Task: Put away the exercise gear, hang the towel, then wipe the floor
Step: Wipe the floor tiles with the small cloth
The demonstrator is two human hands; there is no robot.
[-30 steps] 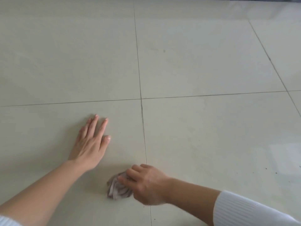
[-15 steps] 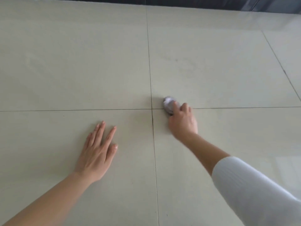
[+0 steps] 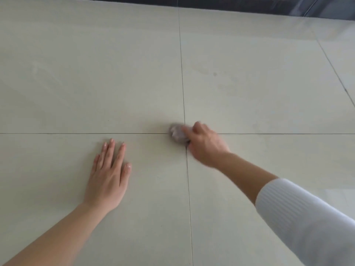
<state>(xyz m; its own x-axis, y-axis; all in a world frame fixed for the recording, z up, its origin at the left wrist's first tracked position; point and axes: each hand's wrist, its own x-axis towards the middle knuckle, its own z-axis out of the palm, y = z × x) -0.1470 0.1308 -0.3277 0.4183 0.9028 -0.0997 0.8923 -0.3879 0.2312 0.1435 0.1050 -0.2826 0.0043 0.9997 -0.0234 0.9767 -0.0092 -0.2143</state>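
A crumpled grey cloth (image 3: 177,134) is pressed on the pale tiled floor (image 3: 259,89), right where four tiles meet. My right hand (image 3: 206,144) is closed around the cloth from behind, blurred by motion, and hides part of it. My left hand (image 3: 109,173) lies flat on the near-left tile with fingers spread, palm down, holding nothing. A white ribbed sleeve (image 3: 299,215) covers my right forearm.
Dark grout lines (image 3: 183,93) cross the floor. A small dark speck (image 3: 214,74) and faint smudges mark the far-right tile. A dark wall base (image 3: 230,1) runs along the far edge of the floor.
My right hand swept the cloth from near my body out to the tile junction, then slid it slightly left. The left hand stayed planted.
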